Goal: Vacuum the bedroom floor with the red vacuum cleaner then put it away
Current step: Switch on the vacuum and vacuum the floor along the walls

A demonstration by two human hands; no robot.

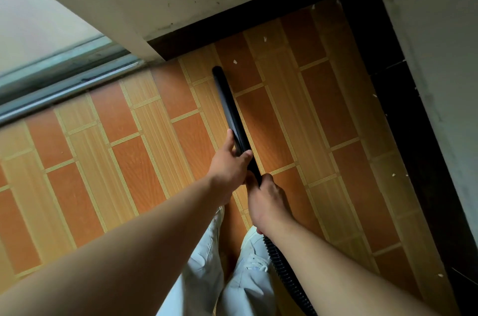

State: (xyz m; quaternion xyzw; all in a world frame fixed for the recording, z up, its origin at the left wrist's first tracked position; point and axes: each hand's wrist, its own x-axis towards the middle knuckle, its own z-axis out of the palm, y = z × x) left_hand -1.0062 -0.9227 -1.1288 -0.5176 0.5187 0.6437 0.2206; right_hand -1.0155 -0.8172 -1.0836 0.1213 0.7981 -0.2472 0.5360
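A black vacuum wand (229, 106) slants down to the orange and tan tiled floor (124, 160), its tip near the foot of the wall. My left hand (229, 165) grips the wand around its middle. Just behind it, my right hand (267, 201) holds the wand's rear end, where the ribbed black hose (280, 261) begins and runs back past my right forearm. The red body of the vacuum cleaner is out of view. Small pale scraps (235, 62) lie on the tiles near the wand's tip.
A white wall with a dark skirting band (372, 30) closes the corner ahead and to the right. A sliding-door track (64, 87) runs along the left. My legs in pale trousers and white shoes (254, 245) stand below the hands. More scraps (394, 174) dot the right edge.
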